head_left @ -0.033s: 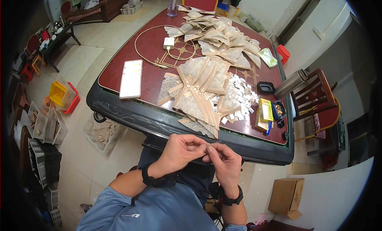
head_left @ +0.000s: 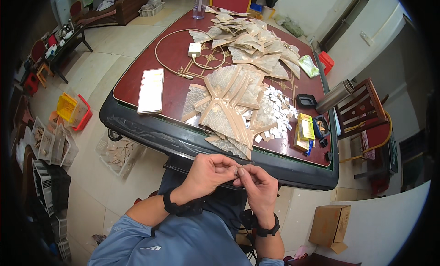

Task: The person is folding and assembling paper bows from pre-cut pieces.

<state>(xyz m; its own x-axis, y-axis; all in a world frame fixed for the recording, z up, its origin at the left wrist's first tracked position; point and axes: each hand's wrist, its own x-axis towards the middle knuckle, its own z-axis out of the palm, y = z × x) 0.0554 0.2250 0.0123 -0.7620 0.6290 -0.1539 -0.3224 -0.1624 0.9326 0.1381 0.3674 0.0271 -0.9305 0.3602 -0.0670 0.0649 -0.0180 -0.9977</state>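
In front of the table's near edge, my left hand [head_left: 211, 173] and my right hand [head_left: 259, 186] meet fingertip to fingertip. Both are closed in a pinch. Whatever sits between the fingertips is too small and covered to name. Just beyond them lies a pile of beige patterned fabric pieces [head_left: 222, 117] with tan bands, its front corner hanging over the padded edge. Small white square pieces [head_left: 280, 105] are scattered to the right of that pile. A larger heap of similar fabric pieces [head_left: 256, 41] spreads across the far side.
On the red-topped table [head_left: 130, 83] lie a white-screened phone [head_left: 151, 91] and a cable with a white adapter [head_left: 194, 50]. To the right are yellow boxes [head_left: 304, 131], a black tray [head_left: 306, 100] and a metal flask [head_left: 335, 96]. A basket of fabric pieces [head_left: 120, 154] stands on the floor.
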